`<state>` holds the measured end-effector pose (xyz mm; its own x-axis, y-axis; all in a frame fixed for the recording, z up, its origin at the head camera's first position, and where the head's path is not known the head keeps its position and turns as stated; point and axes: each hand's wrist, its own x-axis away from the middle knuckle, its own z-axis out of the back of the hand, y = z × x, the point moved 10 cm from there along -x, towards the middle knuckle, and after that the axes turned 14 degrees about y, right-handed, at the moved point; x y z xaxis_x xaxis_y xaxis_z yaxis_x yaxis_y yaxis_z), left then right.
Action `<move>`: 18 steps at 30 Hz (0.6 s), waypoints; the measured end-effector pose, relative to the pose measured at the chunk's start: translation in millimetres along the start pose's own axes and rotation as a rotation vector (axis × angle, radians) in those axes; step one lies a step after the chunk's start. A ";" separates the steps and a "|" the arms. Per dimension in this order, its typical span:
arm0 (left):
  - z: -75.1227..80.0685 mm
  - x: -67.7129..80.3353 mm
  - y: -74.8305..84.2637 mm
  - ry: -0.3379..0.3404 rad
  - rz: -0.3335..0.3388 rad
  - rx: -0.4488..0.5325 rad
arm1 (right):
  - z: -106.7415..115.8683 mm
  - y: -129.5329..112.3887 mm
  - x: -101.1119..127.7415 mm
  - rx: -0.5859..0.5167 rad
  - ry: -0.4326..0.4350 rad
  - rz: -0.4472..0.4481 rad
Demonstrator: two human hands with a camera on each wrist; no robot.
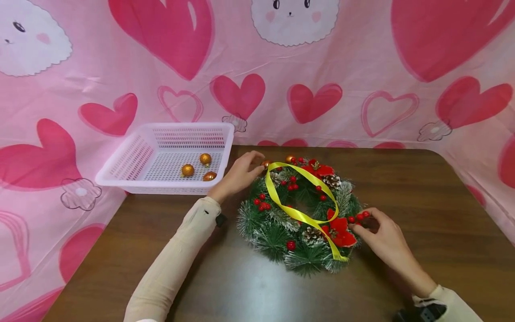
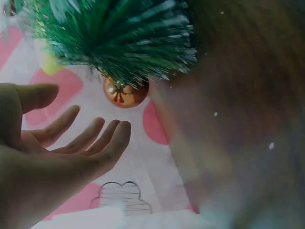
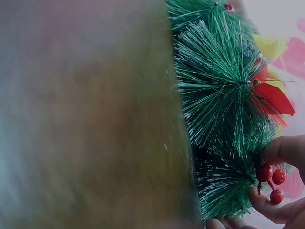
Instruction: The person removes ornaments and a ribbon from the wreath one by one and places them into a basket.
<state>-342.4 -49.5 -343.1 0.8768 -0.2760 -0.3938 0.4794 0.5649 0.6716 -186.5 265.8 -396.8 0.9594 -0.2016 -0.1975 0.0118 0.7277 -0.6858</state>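
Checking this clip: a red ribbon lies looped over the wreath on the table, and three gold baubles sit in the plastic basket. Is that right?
Not quite: the ribbon is yellow, not red, as the head view shows. It does lie looped over the wreath, and three gold baubles do sit in the plastic basket.

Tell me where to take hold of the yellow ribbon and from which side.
Pinch the yellow ribbon by its loose tail, coming from above and the near right. That flat, narrow end lies near the outer edge of the wreath, while the rest loops across the middle. The right hand is nearest, so probably suits best.
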 end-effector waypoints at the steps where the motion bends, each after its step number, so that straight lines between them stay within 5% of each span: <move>1: -0.2 0.0 -2.6 0.006 0.012 0.018 | 1.5 1.0 -1.8 0.001 0.006 0.004; 5: -3.1 2.4 -12.9 0.001 0.058 0.049 | 5.6 10.8 -9.2 -0.020 0.010 -0.007; 13: -24.1 6.8 -24.8 -0.132 0.147 0.179 | 2.1 33.7 -14.7 -0.291 -0.031 -0.076; 18: -31.1 8.1 -29.7 -0.149 0.189 0.218 | -2.1 39.9 -12.8 -0.391 -0.057 -0.111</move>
<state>-350.7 -44.2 -385.7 0.9391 -0.3019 -0.1644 0.2905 0.4415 0.8489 -198.9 296.0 -423.1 0.9724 -0.2205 -0.0760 0.0184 0.3976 -0.9174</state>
